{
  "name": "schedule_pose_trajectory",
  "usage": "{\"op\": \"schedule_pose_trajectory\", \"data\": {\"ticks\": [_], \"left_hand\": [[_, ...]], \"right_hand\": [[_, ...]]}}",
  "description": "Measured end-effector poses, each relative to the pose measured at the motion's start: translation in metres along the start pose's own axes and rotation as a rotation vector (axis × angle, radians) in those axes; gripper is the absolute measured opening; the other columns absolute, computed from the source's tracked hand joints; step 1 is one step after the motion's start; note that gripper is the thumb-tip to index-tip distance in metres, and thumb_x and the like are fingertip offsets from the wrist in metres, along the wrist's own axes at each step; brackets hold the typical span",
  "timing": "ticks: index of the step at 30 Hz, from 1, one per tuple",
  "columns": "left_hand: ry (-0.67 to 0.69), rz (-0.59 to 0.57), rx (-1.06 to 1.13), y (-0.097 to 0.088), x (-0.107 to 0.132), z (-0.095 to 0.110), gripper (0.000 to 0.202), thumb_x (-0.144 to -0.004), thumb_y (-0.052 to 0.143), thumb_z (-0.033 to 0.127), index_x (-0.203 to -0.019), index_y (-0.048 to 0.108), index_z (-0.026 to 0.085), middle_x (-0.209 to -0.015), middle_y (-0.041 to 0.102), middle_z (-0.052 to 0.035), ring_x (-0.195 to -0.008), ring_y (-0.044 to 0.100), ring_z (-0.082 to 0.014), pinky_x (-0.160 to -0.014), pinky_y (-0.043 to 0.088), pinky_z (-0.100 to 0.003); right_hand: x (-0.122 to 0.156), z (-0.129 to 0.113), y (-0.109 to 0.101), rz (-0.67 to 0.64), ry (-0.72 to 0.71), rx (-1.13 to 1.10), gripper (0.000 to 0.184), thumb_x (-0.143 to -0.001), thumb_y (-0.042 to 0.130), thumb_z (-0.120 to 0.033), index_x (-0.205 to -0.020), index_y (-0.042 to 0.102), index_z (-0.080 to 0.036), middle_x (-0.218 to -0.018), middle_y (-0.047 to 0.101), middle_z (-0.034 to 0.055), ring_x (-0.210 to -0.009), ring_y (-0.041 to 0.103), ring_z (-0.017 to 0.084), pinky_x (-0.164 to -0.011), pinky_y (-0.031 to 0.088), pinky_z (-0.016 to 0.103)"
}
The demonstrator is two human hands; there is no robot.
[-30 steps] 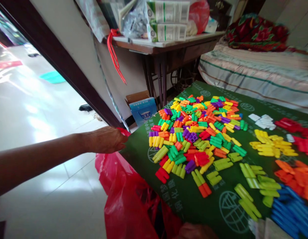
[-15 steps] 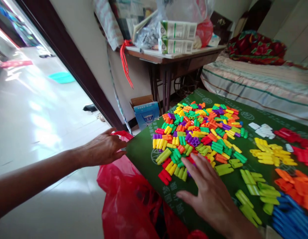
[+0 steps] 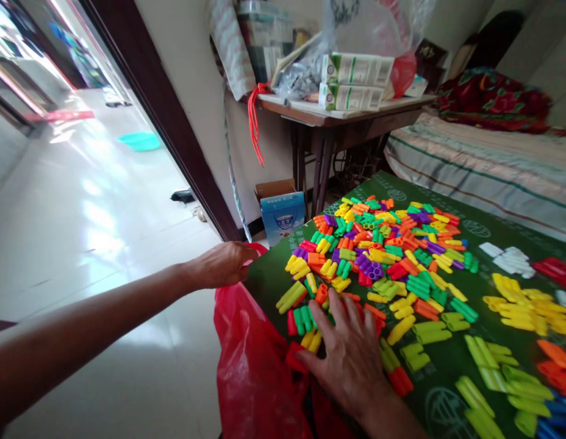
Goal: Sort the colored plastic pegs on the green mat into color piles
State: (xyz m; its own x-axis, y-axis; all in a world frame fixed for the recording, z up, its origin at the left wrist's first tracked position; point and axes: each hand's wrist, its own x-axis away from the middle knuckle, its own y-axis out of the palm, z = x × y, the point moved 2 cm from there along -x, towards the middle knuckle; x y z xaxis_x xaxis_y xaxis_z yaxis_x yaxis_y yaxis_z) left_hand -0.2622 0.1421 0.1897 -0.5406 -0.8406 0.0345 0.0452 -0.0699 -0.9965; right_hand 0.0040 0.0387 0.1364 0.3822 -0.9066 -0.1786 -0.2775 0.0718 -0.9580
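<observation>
A heap of small plastic tube pieces (image 3: 393, 256) in many colours lies on a green printed cloth (image 3: 441, 381). My right hand (image 3: 349, 353) rests flat, fingers spread, on the pieces at the near edge of the heap, above the mouth of a red plastic bag (image 3: 250, 372) hanging below the cloth's edge. My left hand (image 3: 223, 265) reaches across and grips the bag's rim at the cloth's left corner. Sorted groups lie to the right: yellow (image 3: 525, 302), lime green (image 3: 488, 366), white (image 3: 509, 259), red (image 3: 555, 268), orange and blue.
A wooden side table (image 3: 342, 119) with boxes and bags stands behind, a blue carton (image 3: 283, 213) beneath it. A bed with a striped cover (image 3: 484, 164) is at the right. An open doorway and shiny tiled floor (image 3: 82, 207) lie left.
My right hand has slid left and nearer, dragging pieces toward the cloth's edge over the bag. The left hand stays at the bag's rim. The view has shifted slightly.
</observation>
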Motion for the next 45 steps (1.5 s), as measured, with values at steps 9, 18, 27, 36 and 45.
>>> {"op": "schedule_pose_trajectory", "data": {"ticks": [9,18,27,36,45], "left_hand": [[0.006,0.107,0.159,0.004,-0.018,0.006,0.018,-0.073,0.043,0.013,-0.076,0.060,0.018,-0.064,0.059,0.0020,-0.054,0.052,-0.0073,-0.054,0.037,-0.017],[0.047,0.175,0.152,-0.009,-0.028,0.014,0.019,-0.079,0.041,0.016,-0.075,0.059,0.016,-0.067,0.058,0.0008,-0.058,0.053,-0.0075,-0.057,0.038,-0.017],[-0.046,0.159,0.201,-0.015,-0.035,0.011,0.019,-0.078,0.043,0.021,-0.074,0.061,0.016,-0.066,0.059,0.0019,-0.057,0.051,-0.0070,-0.057,0.038,-0.017],[-0.094,0.203,0.260,-0.016,-0.044,0.017,0.022,-0.079,0.046,0.026,-0.077,0.064,0.015,-0.065,0.061,0.0011,-0.058,0.052,-0.0080,-0.057,0.040,-0.017],[-0.035,0.250,0.229,-0.017,-0.042,0.021,0.021,-0.080,0.044,0.022,-0.077,0.063,0.016,-0.068,0.063,0.0005,-0.061,0.054,-0.0083,-0.060,0.042,-0.018]], "right_hand": [[0.026,-0.070,0.028,0.348,-0.456,-0.250,0.019,-0.084,0.052,-0.019,-0.097,0.065,-0.021,-0.111,0.065,0.0114,-0.088,0.062,0.023,-0.066,0.054,0.030],[-0.091,0.029,-0.008,0.089,-0.113,-0.119,0.069,-0.078,0.061,-0.057,-0.138,0.045,-0.027,-0.147,0.034,0.0151,-0.136,0.023,0.042,-0.103,0.028,0.059],[-0.093,-0.008,0.001,-0.119,-0.033,-0.109,0.057,-0.081,0.053,-0.060,-0.125,0.056,-0.024,-0.126,0.053,0.0152,-0.119,0.042,0.036,-0.101,0.020,0.060],[-0.023,-0.074,0.008,-0.273,-0.173,-0.128,0.034,-0.088,0.046,-0.019,-0.117,0.061,-0.011,-0.128,0.054,0.0233,-0.119,0.046,0.038,-0.100,0.027,0.066],[-0.068,-0.040,-0.015,-0.106,-0.335,-0.284,0.041,-0.087,0.056,-0.037,-0.121,0.057,-0.014,-0.135,0.049,0.0177,-0.128,0.039,0.033,-0.102,0.037,0.051]]}}
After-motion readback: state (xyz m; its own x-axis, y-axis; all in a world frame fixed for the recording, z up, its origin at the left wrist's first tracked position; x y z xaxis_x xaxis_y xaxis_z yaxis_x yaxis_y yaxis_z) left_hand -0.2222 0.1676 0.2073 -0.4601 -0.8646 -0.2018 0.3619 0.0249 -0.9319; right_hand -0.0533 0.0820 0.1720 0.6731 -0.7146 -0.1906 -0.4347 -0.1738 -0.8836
